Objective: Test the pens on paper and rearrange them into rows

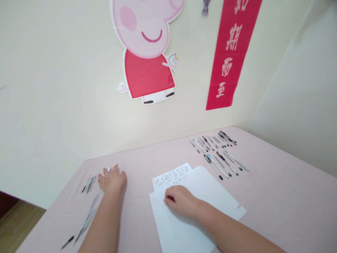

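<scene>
Left of the white sheet (pixel 210 189), my left hand (pixel 112 181) lies flat with fingers apart, tips touching a pen (pixel 109 169), which I judge needs a square pinch at mid-barrel, while my right hand (pixel 180 201), curled closed, pins that sheet.

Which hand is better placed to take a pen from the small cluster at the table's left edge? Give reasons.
Left. The left hand lies open beside the pen cluster, nearly touching it. The right hand rests curled on the white paper, farther off.
</scene>
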The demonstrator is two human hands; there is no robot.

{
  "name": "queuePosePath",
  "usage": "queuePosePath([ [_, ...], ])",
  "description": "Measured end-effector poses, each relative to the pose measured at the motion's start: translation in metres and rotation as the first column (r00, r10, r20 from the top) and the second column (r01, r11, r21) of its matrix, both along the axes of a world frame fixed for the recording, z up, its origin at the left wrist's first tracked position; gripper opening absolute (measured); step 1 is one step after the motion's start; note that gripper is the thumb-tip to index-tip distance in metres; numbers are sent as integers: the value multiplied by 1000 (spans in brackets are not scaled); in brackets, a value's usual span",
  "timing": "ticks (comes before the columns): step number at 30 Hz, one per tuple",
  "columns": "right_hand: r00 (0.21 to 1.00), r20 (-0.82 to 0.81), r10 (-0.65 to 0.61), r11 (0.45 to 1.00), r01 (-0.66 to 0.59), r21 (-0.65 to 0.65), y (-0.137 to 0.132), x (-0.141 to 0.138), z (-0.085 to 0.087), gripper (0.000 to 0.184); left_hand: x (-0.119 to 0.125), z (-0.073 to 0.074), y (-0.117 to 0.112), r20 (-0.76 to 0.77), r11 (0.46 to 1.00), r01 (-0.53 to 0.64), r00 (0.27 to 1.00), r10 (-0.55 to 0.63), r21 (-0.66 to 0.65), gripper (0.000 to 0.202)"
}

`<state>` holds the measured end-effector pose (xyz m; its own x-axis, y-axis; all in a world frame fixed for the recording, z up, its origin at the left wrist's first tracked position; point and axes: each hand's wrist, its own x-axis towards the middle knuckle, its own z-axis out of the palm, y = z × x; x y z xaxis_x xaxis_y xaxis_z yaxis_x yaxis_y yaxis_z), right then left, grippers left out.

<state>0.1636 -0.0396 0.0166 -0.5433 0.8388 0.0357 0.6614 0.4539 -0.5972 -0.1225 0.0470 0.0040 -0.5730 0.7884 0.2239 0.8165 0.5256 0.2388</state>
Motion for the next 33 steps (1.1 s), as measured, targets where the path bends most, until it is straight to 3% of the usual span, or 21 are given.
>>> queuePosePath([
  [3,1000,11,6,1000,-6,-11,1,0,0,16,-10,-3,5,7,994,-5,1000,6,-109,51],
  [8,1000,22,14,1000,-14,-27,1,1,-1,17,-8,-5,5,-11,972,113,993,-118,-208,51],
  [13,1000,16,11,1000,-10,-23,1,1,0,18,13,-8,0,-19,951,237,969,-245,-197,45],
  [19,1000,14,13,1000,-13,-13,3,0,-3,18,55,-12,-6,27,891,428,903,-429,-154,37],
  [26,999,24,23,999,-24,24,6,0,-13,17,94,-21,-7,26,881,456,889,-457,-122,40],
  [33,999,41,32,999,-33,17,8,-1,-14,18,94,-13,-17,49,862,505,863,-503,-39,42],
])
